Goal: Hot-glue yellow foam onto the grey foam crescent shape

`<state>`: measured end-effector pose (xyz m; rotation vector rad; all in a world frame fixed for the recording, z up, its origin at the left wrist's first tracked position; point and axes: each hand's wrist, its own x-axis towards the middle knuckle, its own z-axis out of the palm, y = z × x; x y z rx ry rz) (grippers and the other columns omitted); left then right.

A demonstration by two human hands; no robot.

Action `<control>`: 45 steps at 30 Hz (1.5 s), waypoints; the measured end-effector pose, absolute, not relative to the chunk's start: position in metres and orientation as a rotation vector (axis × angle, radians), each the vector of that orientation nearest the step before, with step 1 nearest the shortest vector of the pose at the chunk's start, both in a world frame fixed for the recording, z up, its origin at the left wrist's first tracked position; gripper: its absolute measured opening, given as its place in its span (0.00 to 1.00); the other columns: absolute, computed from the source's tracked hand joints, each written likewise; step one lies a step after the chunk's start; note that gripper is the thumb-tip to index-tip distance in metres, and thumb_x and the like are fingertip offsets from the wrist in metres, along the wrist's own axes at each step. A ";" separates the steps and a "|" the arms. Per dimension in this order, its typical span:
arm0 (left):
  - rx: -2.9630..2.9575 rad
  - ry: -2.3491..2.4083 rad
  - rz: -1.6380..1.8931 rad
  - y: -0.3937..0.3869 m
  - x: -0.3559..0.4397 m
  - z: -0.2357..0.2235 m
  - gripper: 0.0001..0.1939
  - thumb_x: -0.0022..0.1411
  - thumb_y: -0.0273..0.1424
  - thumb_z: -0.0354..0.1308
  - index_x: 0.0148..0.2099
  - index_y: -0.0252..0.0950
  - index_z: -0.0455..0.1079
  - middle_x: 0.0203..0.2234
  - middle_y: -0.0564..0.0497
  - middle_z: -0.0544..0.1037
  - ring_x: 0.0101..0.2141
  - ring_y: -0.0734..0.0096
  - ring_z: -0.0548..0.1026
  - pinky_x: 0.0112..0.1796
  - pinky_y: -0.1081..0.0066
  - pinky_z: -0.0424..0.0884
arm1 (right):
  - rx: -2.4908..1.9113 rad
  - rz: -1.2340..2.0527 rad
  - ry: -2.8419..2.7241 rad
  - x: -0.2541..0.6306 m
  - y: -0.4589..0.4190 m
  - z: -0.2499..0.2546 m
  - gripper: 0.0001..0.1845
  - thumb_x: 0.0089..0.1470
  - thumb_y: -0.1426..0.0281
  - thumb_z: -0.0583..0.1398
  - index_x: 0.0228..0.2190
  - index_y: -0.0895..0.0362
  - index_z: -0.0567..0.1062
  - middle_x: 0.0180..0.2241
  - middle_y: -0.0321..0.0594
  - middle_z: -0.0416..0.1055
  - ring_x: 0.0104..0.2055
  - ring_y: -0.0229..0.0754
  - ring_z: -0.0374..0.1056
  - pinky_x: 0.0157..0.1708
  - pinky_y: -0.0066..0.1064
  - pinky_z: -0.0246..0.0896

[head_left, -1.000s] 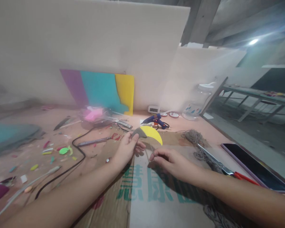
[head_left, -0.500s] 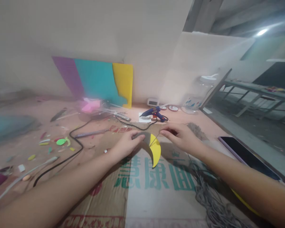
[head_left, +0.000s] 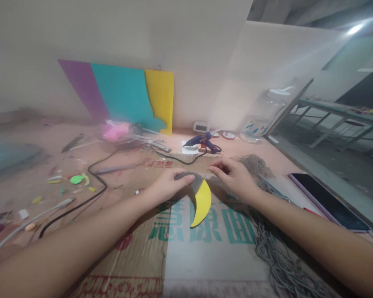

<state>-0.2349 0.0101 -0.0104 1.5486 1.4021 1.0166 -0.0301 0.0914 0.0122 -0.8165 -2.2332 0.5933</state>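
Observation:
My left hand (head_left: pixel 168 186) pinches the grey end of a crescent-shaped foam piece (head_left: pixel 200 201), yellow along most of its length, which hangs down over the flattened cardboard (head_left: pixel 205 252). Just to its right, my right hand (head_left: pixel 234 176) has thumb and forefinger pinched together near the crescent's top; what they hold is too thin to make out. Both forearms reach in from the bottom of the view.
A blue glue gun (head_left: pixel 203 142) with a black cord (head_left: pixel 90 194) lies behind. Purple, teal and yellow foam sheets (head_left: pixel 124 97) lean on the wall. Grey twine (head_left: pixel 273 252), a phone (head_left: pixel 328 200), a plastic jar (head_left: pixel 262 120) and coloured foam scraps (head_left: pixel 76 179) surround the cardboard.
The crescent swung from pointing right to hanging downward. My right hand moved from below it up to its upper right. The camera tilted down.

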 end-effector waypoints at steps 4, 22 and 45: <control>1.542 1.407 1.013 0.008 -0.234 -0.009 0.18 0.58 0.43 0.55 0.30 0.32 0.71 0.19 0.57 0.65 0.21 0.77 0.62 0.23 0.76 0.57 | -0.821 0.618 -2.241 -0.032 0.092 0.007 0.08 0.57 0.65 0.59 0.30 0.57 0.73 0.25 0.35 0.71 0.26 0.37 0.63 0.26 0.28 0.57; 1.593 1.430 1.061 0.007 -0.234 -0.011 0.18 0.58 0.43 0.54 0.32 0.32 0.72 0.22 0.55 0.70 0.24 0.75 0.65 0.26 0.76 0.59 | -0.608 1.676 -2.112 -0.023 0.077 0.017 0.26 0.57 0.66 0.58 0.56 0.50 0.61 0.53 0.46 0.64 0.30 0.36 0.69 0.29 0.32 0.69; 1.640 1.322 0.937 0.005 -0.236 -0.011 0.20 0.59 0.45 0.53 0.34 0.32 0.71 0.21 0.55 0.69 0.23 0.75 0.66 0.23 0.76 0.58 | -0.911 1.135 -2.261 -0.028 0.081 0.004 0.11 0.53 0.63 0.59 0.31 0.58 0.76 0.20 0.35 0.69 0.21 0.37 0.63 0.22 0.28 0.58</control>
